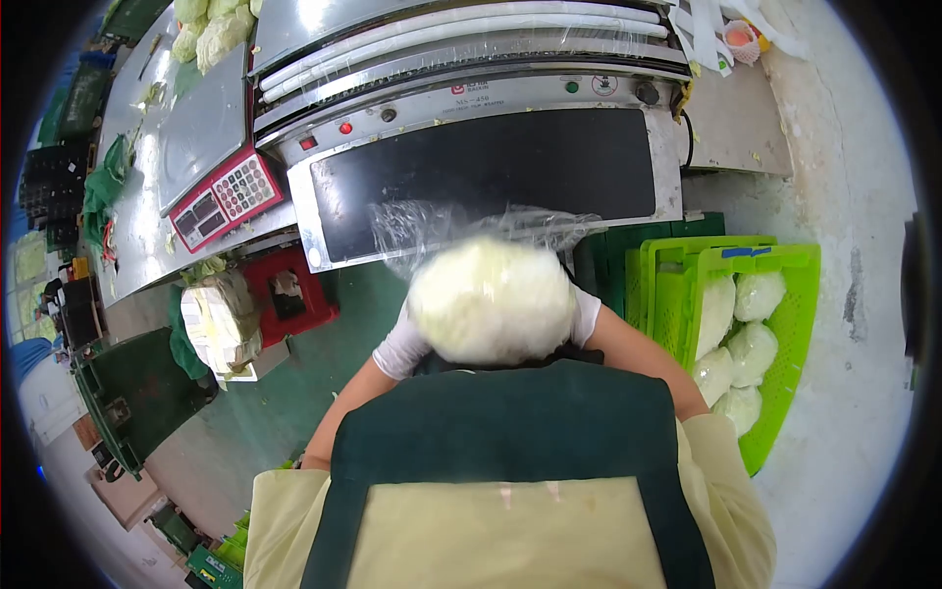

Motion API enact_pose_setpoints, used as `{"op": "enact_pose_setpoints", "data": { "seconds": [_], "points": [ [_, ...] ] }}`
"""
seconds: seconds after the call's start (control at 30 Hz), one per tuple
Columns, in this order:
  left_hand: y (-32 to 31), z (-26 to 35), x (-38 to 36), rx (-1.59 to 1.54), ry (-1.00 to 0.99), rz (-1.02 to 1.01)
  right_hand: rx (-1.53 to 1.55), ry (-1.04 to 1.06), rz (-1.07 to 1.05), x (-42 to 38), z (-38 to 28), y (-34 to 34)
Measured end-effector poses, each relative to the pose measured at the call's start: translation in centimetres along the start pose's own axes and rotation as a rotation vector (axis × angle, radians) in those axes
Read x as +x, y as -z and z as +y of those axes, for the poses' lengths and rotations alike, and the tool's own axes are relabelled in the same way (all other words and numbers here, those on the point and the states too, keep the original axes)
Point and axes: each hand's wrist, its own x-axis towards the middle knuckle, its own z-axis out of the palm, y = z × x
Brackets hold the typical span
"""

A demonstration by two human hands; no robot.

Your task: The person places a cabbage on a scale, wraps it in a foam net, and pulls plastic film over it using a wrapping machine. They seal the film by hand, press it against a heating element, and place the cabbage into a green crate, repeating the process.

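Note:
A large pale cabbage (493, 300) is held up in front of my chest, near the front edge of the wrapping machine. Clear plastic film (422, 232) spreads out crumpled behind it, over the edge of the machine's black plate (481, 177). My left hand (404, 339), in a white glove or sleeve, shows only in part at the cabbage's left side; its fingers are hidden. On the right side, white covering shows at my right hand (586, 316), whose fingers are also hidden behind the cabbage.
A green crate (807, 324) with several wrapped cabbages stands at the right. A red scale (228, 199) sits left of the machine. Below it are a red stool (319, 304) and a bundle of leaves (222, 324). More cabbages (224, 39) lie at the top left.

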Motion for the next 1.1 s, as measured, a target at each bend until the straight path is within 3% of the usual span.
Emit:
{"op": "enact_pose_setpoints", "data": {
  "seconds": [0.03,0.07,0.13,0.23,0.33,0.37,0.47,0.53,0.6,0.63,0.7,0.77,0.8,0.87,0.93,1.0,1.03,1.1],
  "points": [
    [-0.6,0.9,-0.5,-0.266,0.092,0.042,-0.091,-0.010,0.115,0.0,-0.5,-2.3],
    [-1.1,2.3,-0.6,-0.530,0.181,0.083,-0.690,-0.033,0.221,0.1,-1.1,-5.0],
    [-1.8,6.1,-0.8,-0.393,0.060,0.008,-0.710,0.121,0.293,0.7,0.5,-5.3],
    [-0.5,7.0,-1.6,-0.083,0.025,-0.039,-0.587,-0.122,0.104,0.7,1.7,-1.8],
    [-0.3,9.0,-1.3,-0.009,-0.149,-0.255,-0.326,-0.073,-0.010,1.3,2.0,-4.2],
    [-0.5,8.9,-2.0,-0.249,0.117,-0.372,-0.378,-0.069,-0.009,1.7,2.1,-4.6],
    [-1.1,10.3,-2.7,-0.328,0.194,-0.497,-0.615,0.026,0.058,1.8,3.7,-4.3],
    [-1.1,9.4,-3.8,-0.416,0.250,-0.399,-0.773,0.129,0.117,0.5,4.3,-3.2],
    [-1.0,8.3,-5.0,-0.512,0.391,-0.308,-0.980,0.234,0.326,-3.6,3.7,-2.1],
    [-1.5,8.4,-5.0,-0.489,0.332,-0.276,-1.185,0.221,0.575,-6.5,3.1,-1.7],
    [-1.5,8.1,-5.1,-0.512,0.389,-0.299,-1.114,0.620,0.786,-12.3,1.8,-5.8],
    [-2.3,8.1,-5.1,-0.493,0.431,-0.321,-1.349,0.912,0.710,-15.7,0.7,-10.9],
    [-2.8,8.5,-4.8,-0.457,0.441,-0.334,-1.513,1.022,0.553,-15.7,-0.1,-13.3],
    [-3.7,8.5,-4.3,-0.409,0.423,-0.349,-1.876,0.997,0.236,-14.3,-1.4,-14.5],
    [-4.0,7.7,-4.4,-0.382,0.392,-0.348,-1.996,0.795,0.197,-13.0,0.0,-11.0],
    [-5.1,9.3,-5.3,-0.414,0.411,-0.317,-1.168,0.347,0.153,-14.9,3.3,-7.8],
    [-6.0,9.7,-5.5,-0.441,0.410,-0.289,-0.994,0.480,0.161,-15.7,5.7,-6.7],
    [-7.9,9.5,-5.7,-0.361,0.338,-0.242,-0.775,0.530,0.241,-17.2,7.7,-6.3]
  ]
}}
